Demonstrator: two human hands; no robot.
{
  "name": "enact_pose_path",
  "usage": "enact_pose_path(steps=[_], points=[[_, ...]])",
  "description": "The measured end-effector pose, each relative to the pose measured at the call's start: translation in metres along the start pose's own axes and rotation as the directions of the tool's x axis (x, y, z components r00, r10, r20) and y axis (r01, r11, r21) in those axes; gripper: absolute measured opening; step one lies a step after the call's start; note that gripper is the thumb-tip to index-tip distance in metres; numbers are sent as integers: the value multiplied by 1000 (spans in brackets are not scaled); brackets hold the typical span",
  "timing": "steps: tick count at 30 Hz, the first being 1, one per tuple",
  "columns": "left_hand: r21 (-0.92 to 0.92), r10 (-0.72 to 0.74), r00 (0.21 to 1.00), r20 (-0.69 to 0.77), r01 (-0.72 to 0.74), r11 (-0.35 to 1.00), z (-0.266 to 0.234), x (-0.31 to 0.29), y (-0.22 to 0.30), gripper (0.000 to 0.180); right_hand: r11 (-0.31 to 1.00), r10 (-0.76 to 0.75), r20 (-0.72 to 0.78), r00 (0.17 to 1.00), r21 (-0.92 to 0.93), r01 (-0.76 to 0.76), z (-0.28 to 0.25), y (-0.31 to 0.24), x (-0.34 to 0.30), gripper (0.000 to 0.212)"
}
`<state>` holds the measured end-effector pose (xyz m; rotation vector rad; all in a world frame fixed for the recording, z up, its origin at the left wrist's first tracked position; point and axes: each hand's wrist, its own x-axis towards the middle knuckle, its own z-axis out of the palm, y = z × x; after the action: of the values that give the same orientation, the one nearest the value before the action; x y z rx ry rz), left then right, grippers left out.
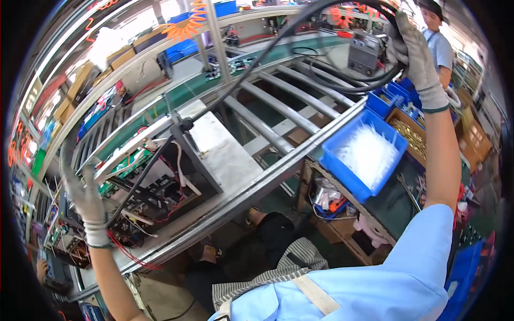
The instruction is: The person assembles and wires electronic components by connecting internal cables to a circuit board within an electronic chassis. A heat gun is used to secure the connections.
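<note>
My right hand (420,61), in a light knit glove, is raised at the upper right and closed around a thick black cable (289,33). The cable loops under that hand and runs down left to the side of an open electronic unit (160,184). This unit lies on the roller conveyor, showing a green circuit board (128,165), dark components and red and white wires. My left hand (85,203), gloved too, is beside the unit's left end with its fingers apart and nothing visible in it. A pale metal panel (222,144) forms the unit's right side.
Metal rollers (286,109) continue beyond the unit. On the right sit a blue bin of white plastic strips (369,152), a box of brass parts (409,134) and a wrench (409,191). A grey box (365,52) stands farther back. Another person (440,45) stands at the far right.
</note>
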<state>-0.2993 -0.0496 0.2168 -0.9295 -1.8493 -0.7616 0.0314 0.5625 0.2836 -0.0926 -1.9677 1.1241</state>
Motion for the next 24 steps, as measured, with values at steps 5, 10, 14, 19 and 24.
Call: enact_pose_path(steps=[5,10,14,19,24], points=[[-224,526,849,-42,-521,823,69,58,253,127,966,-207,43,977,166,197,90,-101,-109,50],[-781,651,614,447,-87,619,102,58,276,54,689,134,420,898,612,-389,117,-82,-217,40],[-504,504,255,825,-71,861,128,-30,266,25,897,364,530,766,23,-442,126,-16,-268,31],[-262,370,286,884,-353,898,140,-93,245,33,892,336,65,940,-342,-295,88,32,-193,30],[-338,424,297,856,-299,892,149,-99,258,29,329,576,15,817,-920,-215,65,135,-134,32]])
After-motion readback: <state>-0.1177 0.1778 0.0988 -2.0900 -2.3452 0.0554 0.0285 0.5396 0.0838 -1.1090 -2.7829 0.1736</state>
